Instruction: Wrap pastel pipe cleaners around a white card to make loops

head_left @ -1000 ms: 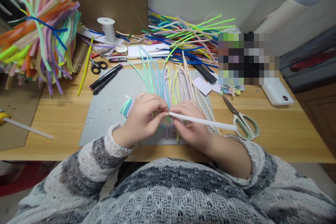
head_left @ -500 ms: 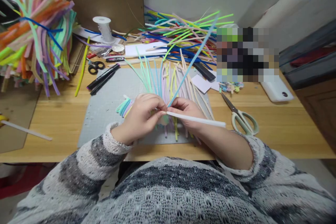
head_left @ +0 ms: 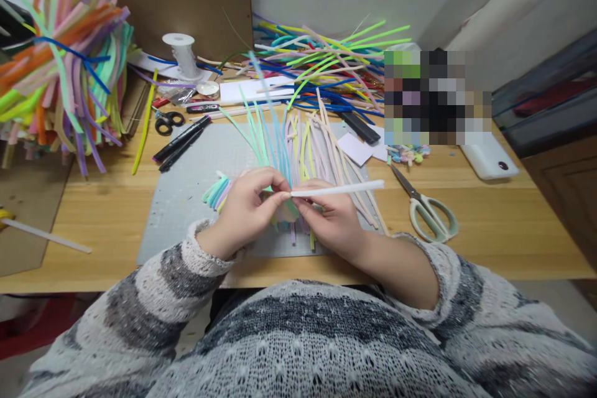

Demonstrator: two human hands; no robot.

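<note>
Over the grey cutting mat (head_left: 177, 211), my left hand (head_left: 249, 208) pinches the near end of a white pipe cleaner (head_left: 347, 189), which points right. My right hand (head_left: 331, 214) is closed beside it, its fingertips at the same joint; a light blue pipe cleaner (head_left: 267, 90) rises from there, blurred. What the right fingers grip is partly hidden. Pastel pipe cleaners in green, purple (head_left: 293, 149), yellow and cream (head_left: 333, 127) lie on the mat beyond and under my hands. A small coiled pastel bundle (head_left: 217, 191) is left of my left hand.
Green-handled scissors (head_left: 431, 217) lie at the right, black scissors (head_left: 168, 122) and markers (head_left: 181, 142) at the left. A large pipe cleaner bundle (head_left: 69, 68) stands far left. Behind are a spool (head_left: 181, 53) and a loose colourful pile (head_left: 321, 62). A white case (head_left: 492, 155) sits back right.
The light blue pipe cleaner has swung from leaning right to leaning left. The white one has tilted up at its free end. My right hand has turned and its fingers have moved lower.
</note>
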